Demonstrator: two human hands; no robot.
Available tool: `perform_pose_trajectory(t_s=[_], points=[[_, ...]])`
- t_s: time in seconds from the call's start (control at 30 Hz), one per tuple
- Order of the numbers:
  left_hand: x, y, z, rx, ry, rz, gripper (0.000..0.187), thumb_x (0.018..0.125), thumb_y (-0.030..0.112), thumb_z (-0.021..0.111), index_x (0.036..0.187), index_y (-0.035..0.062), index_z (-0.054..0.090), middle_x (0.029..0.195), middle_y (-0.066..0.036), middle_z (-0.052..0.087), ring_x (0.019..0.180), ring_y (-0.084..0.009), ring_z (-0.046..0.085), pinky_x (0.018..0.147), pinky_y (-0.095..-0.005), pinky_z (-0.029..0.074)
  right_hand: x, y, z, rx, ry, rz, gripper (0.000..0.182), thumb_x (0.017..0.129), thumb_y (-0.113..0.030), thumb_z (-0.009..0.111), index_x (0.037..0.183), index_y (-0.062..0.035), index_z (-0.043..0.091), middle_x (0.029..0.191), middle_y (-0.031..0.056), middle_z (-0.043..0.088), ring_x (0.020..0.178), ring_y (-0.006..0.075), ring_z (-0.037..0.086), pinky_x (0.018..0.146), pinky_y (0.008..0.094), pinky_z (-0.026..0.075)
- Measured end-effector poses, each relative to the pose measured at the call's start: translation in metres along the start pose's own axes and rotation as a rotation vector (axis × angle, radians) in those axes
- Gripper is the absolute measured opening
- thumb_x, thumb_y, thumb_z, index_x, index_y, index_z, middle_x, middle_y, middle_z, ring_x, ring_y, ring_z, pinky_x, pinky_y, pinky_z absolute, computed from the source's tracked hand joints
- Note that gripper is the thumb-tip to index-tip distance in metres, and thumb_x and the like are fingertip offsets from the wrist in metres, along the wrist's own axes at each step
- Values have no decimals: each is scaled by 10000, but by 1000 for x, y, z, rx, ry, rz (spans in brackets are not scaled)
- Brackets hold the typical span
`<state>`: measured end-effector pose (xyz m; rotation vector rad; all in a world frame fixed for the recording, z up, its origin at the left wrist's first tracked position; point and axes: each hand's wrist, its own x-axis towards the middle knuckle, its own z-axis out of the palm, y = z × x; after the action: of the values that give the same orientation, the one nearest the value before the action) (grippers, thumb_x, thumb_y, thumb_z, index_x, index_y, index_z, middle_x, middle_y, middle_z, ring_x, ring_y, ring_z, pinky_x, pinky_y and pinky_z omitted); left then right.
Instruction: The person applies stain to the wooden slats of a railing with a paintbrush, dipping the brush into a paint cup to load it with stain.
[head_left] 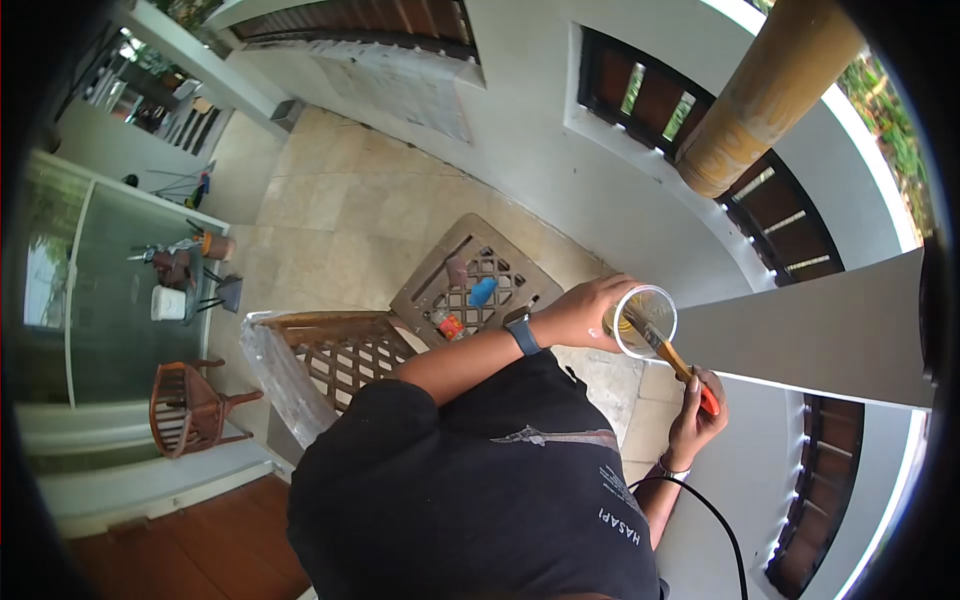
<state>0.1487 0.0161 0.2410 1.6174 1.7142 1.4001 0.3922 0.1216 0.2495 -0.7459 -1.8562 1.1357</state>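
Observation:
My left hand [585, 315], with a watch on its wrist, is wrapped round a clear plastic cup [657, 295]. Yellowish material shows inside the cup. My right hand [700, 415] grips a paintbrush [675, 358] by its wooden handle, which has a red end. The brush head is down inside the cup. Below and to the left of the cup stands a brown plastic table [412, 300] with a lattice top. On it lie a blue piece [482, 292] and a red-labelled item [450, 326].
A lattice seat wrapped in plastic [290, 385] is beside the table. A wooden chair [190, 410] stands at the left, near a small table with a white container [168, 304]. A thick round post [765, 100] is at upper right, by the wall with slatted openings.

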Motion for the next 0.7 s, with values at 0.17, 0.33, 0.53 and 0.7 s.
perform_pose_trajectory(t_s=[0.17,0.33,0.53,0.7], points=[[20,-25,25,-97,-129,63,795,650,243,891,1321,44,513,1255,-145,566,1165,-316,577,986,-384,488,-6,4,-9,16,109,28,113,928,-12,610,997,62,659,935,150,685,806,207,657,758,310,524],[26,-24,36,-143,-162,95,796,651,243,890,1323,44,512,1251,-148,566,1163,-324,576,989,-389,482,-29,-1,-8,77,334,83,135,945,-23,596,1037,65,643,965,155,672,808,213,664,766,329,547],[18,-18,39,-169,-168,106,795,666,207,883,1337,39,491,1259,-140,573,1167,-308,582,1005,-384,465,-44,2,8,407,545,221,191,981,-98,575,1087,52,624,947,114,632,840,205,654,801,340,544],[6,-3,38,-169,-126,115,786,666,171,883,1329,19,488,1231,-145,583,1147,-277,587,1003,-359,452,-55,1,14,683,548,217,215,988,-144,572,1116,24,608,979,116,637,846,279,694,830,416,558]])
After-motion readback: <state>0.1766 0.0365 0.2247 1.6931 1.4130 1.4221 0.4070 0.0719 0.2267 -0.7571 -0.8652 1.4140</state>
